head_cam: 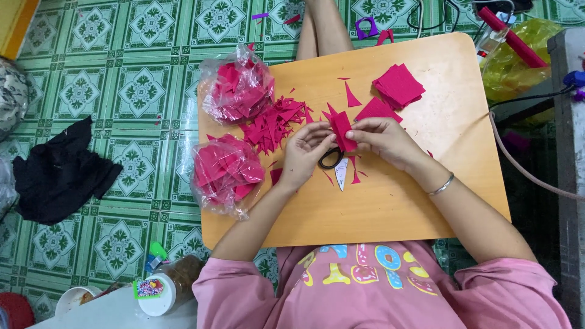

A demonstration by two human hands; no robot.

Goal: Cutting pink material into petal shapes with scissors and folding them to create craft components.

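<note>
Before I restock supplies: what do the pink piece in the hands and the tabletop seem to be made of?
The pink piece, pinched by the left hand and right hand, looks like matte felt or thin foam sheet: no sheen, clean-cut edges. The tabletop looks like smooth wood laminate, with pale grain and a soft gloss.

Two clear plastic bags (236,91) (224,172) of pink pieces, board's left edge; yellow bag (518,64) top right.

Scissors (334,163) mostly hidden under left hand (304,152); red tub (13,309) cut by frame edge.
</note>
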